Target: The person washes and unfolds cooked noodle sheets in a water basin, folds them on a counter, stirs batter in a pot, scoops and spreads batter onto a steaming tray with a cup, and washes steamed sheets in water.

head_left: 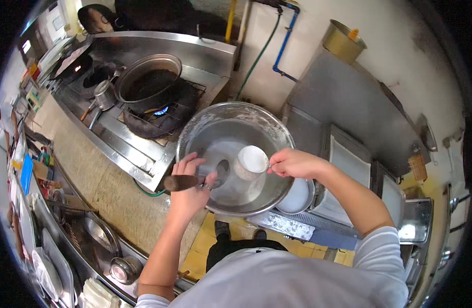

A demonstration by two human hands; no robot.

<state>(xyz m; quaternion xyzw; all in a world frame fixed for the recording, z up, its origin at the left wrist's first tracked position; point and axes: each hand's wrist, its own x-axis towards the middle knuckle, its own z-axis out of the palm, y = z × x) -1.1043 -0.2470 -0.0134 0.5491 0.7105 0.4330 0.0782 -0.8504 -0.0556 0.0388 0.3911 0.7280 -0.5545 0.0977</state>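
While left hand (189, 199) grips ladle (184, 183), right hand (296, 163) pinching cup (242, 171) — white contents (254, 157), possibly powder — over basin (269, 131).

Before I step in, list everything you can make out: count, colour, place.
Large basin: one, silver, before the person
Cup: one, metallic with white contents, over the basin
Utensil: one, brown handle, dark head, at the basin's near left
Stove: one, silver, upper left
Wide pot: one, silver, on the stove
Flame: one, blue, beneath the wide pot
Bowl: one, white contents, right of the basin
Deep pan: one, gold, upper right
Clutter: too blurred to count, mixed colours, left edge
Left hand: one, bare, holding the utensil
Right hand: one, bare, holding the cup
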